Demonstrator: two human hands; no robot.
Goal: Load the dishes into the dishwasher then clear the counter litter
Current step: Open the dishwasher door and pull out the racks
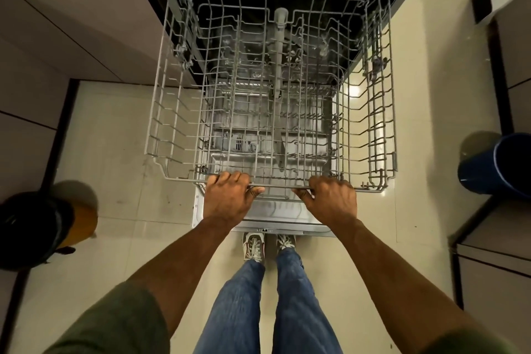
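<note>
I see my left hand [230,198] and right hand [330,200] both gripping the front rail of the wire upper rack [178,100], with the open dishwasher door [275,218] just below them.

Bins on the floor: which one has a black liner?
The bin at the left edge, orange-bodied, with a black liner over its rim. The other, at the right edge, is a blue bin with no liner visible.

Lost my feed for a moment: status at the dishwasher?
Left hand, right hand both grip upper rack front rail. Rack pulled out, no dishes in it. Nothing blocking.
</note>
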